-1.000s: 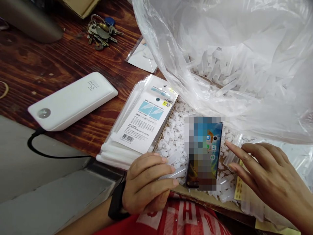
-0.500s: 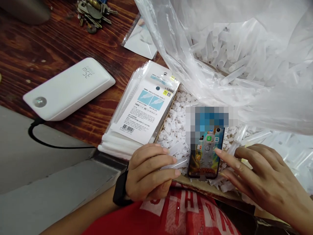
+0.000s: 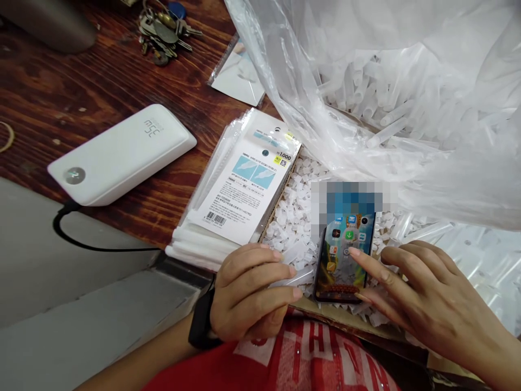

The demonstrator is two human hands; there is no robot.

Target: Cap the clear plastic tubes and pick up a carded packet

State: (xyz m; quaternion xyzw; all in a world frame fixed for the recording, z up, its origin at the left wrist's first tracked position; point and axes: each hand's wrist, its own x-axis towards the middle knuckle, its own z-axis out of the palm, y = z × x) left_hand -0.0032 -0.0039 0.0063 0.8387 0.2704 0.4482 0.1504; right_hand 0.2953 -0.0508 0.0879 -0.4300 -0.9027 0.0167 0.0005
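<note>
A smartphone with its home screen lit lies on small white plastic caps in a cardboard box. My right hand reaches over from the right, its index fingertip at an app icon and its thumb by the phone's lower right edge; it grips nothing. To the phone's left, my left hand rests by the box's near edge, fingers loosely bent and apart. Close to those fingertips lies a clear plastic tube. The hand's underside is hidden. The upper part of the phone is blurred by pixels.
Left of the box lie stacked zip bags with a printed card. A white power bank with a black cable sits on the wooden table, keys beyond. A large clear plastic bag with many tubes fills the upper right.
My right index finger has moved left and slightly up across the phone screen, from its right side to its middle. My left hand keeps its pose. The view has shifted slightly.
</note>
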